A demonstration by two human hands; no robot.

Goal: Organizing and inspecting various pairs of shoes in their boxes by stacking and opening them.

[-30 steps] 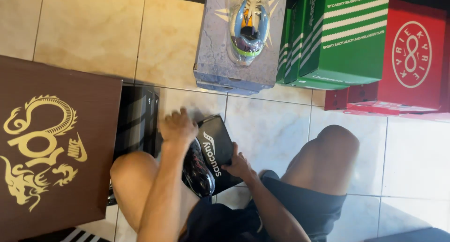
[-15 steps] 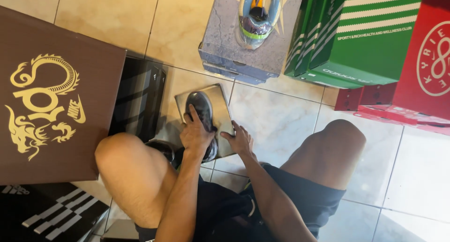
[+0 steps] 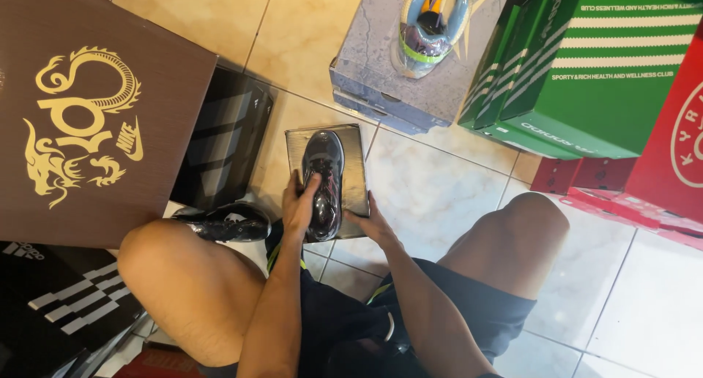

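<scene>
Resting under left grip (image 3: 299,202): shoe (image 3: 326,174)

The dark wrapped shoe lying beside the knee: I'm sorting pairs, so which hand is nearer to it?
Left. The left hand holds the boxed shoe right next to the dark wrapped shoe; the right hand is farther off.

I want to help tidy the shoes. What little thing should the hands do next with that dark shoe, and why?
Probably let go and slide the left hand off. The dark wrapped shoe already lies flat on top of the small grey box, and the right hand steadies the box's near edge. Its likely mate, another wrapped shoe, lies by the left knee, so reaching there looks sensible.
</scene>
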